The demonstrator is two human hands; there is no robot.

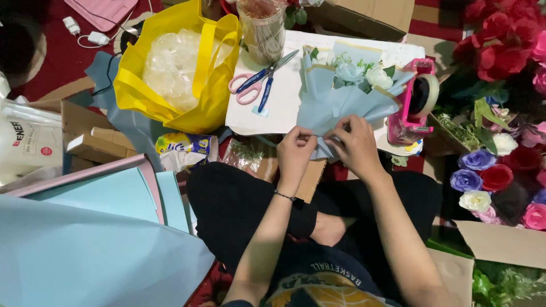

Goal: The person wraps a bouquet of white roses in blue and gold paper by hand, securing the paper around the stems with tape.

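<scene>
A small bouquet (pixel 347 85) of white and pale blue flowers, wrapped in light blue paper, lies on a white board (pixel 290 96) in front of me. My left hand (pixel 294 152) and my right hand (pixel 355 143) both pinch the narrow lower end of the wrap, fingers closed on the paper, close together. A thin bracelet sits on my left wrist. Pink-handled scissors (pixel 259 84) lie on the board just left of the bouquet. A pink tape dispenser (pixel 414 99) stands right of it.
A yellow bag (pixel 213 96) of clear plastic stands at the left, a clear jar (pixel 263 31) of sticks behind the board. Light blue and pink paper sheets (pixel 85 244) lie at lower left. Artificial roses (pixel 500 170) in boxes fill the right side. Cardboard boxes (pixel 91 142) sit at left.
</scene>
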